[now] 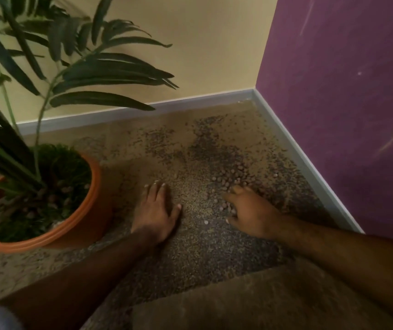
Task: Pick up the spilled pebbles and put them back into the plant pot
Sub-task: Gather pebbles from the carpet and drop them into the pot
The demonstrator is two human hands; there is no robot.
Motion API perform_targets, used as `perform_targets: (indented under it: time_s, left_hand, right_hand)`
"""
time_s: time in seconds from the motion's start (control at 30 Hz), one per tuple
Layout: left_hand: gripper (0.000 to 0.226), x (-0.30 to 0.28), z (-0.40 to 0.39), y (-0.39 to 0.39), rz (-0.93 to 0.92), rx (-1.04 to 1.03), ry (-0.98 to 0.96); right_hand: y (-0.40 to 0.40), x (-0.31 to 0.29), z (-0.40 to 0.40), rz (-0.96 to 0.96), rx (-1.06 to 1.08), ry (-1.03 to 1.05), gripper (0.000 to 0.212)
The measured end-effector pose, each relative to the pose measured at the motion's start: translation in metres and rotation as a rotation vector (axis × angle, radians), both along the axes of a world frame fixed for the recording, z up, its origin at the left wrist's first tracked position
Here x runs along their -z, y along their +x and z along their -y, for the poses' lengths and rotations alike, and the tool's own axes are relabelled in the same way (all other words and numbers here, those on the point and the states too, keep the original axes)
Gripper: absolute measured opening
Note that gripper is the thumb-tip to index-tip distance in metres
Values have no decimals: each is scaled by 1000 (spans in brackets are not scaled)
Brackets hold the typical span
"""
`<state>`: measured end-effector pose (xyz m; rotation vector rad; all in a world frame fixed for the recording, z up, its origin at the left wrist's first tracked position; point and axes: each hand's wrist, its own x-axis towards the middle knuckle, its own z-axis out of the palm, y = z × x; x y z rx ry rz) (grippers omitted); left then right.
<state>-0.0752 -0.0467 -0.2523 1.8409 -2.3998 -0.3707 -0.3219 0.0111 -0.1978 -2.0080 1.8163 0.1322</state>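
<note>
Small round brown pebbles point(234, 176) lie scattered on the speckled floor near the room's corner. My right hand point(250, 211) rests just in front of them, fingers curled over a few pebbles at its fingertips; whether it grips them I cannot tell. A single pale pebble point(206, 222) lies between my hands. My left hand point(157, 209) lies flat on the floor, palm down, fingers apart, holding nothing. The orange plant pot point(90, 210) stands left of it, with moss, some pebbles and a leafy green plant point(76, 75) inside.
The cream wall point(190, 44) and purple wall point(345, 115) meet at the corner, each with a grey skirting board point(309, 163). Long leaves hang over the pot and the floor behind my left hand. My knee in brown cloth point(262, 303) is at the bottom.
</note>
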Motion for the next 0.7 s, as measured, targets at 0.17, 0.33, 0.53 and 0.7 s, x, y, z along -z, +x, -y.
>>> perform_targets:
  time_s: [0.17, 0.33, 0.53, 0.7]
  left_hand:
    - [78, 4, 13, -23, -64, 100, 35]
    - [79, -8, 49, -47, -97, 149, 88]
    - [50, 3, 39, -54, -177, 252, 56]
    - [35, 1, 36, -44, -296, 272, -64]
  right_hand:
    - [-9, 7, -8, 25, 10, 36, 71]
    - [-16, 11, -6, 101, 60, 28, 74]
    - [-16, 15, -1, 162, 83, 41, 71]
    - [-6, 15, 3, 174, -3, -19, 60]
